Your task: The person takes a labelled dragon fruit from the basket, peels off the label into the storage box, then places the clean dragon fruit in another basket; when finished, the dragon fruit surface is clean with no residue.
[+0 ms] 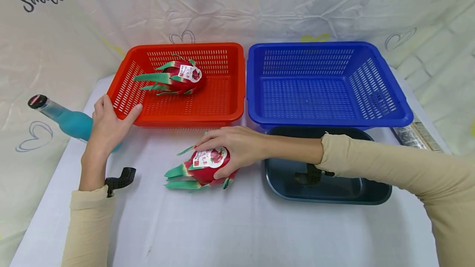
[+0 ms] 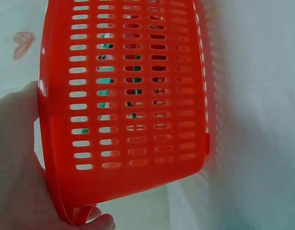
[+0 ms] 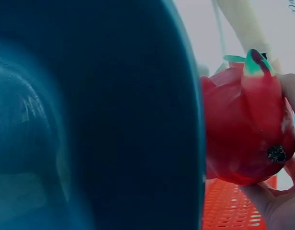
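Observation:
My right hand grips a dragon fruit from above, with the thumb on its near side and the fingers over its far side. Its green leaf tips point left, and a white label faces up. In the right wrist view the red fruit shows beyond a dark tub's wall. My left hand holds the red basket at its front left corner, its thumb over the rim. Inside that basket lies a second labelled dragon fruit. Through the slots of the basket wall some green and red shows.
A blue basket stands right of the red one. In front of it, under my right forearm, sits a dark teal tub. A bottle of blue liquid lies left of my left hand. A silvery packet pokes out at the far right.

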The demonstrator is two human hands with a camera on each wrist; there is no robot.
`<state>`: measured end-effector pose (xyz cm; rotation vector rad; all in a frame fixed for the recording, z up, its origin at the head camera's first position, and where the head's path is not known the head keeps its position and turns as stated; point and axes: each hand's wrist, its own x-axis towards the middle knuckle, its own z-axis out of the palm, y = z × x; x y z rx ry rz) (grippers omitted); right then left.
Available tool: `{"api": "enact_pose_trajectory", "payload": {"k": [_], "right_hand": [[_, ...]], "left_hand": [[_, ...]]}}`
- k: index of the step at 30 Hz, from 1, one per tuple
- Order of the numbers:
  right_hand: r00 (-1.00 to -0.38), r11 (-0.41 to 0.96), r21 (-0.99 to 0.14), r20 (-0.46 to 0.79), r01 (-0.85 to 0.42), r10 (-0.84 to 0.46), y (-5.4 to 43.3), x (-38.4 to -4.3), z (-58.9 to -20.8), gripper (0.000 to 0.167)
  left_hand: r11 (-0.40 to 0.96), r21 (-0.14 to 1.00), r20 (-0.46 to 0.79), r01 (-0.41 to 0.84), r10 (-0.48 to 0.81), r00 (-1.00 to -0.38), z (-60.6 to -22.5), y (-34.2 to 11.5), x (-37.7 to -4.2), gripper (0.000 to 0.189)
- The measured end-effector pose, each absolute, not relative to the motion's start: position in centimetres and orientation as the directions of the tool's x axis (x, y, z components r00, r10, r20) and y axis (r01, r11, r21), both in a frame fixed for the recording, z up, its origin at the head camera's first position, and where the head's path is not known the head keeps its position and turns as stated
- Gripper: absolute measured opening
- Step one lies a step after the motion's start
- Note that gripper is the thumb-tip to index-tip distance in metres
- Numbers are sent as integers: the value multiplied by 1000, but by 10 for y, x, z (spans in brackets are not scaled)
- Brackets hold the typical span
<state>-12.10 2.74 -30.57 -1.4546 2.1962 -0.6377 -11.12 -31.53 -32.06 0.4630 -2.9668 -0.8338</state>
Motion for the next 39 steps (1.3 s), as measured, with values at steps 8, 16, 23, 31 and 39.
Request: {"api": "enact_pose_trajectory", "payload": {"k": [8, 16, 23, 31, 39], "right_hand": [[-359, 369, -551, -130, -749, -924, 28, -125, -312, 69], [-331, 366, -514, -164, -776, -929, 25, -124, -310, 71], [-334, 375, -497, -174, -782, -927, 24, -124, -309, 72], [-351, 394, -514, -183, -762, -918, 27, -124, -308, 75], [-412, 459, -548, -216, -699, -885, 31, -118, -306, 92]], "left_hand": [[813, 511, -48, -281, -299, -953, -322, -316, -111, 105], [808, 510, -55, -294, -310, -949, -323, -317, -109, 106], [814, 517, -17, -267, -302, -953, -321, -317, -110, 104], [815, 522, -11, -253, -290, -957, -322, -316, -111, 102], [835, 515, 41, -194, -250, -967, -321, -311, -114, 99]]}}
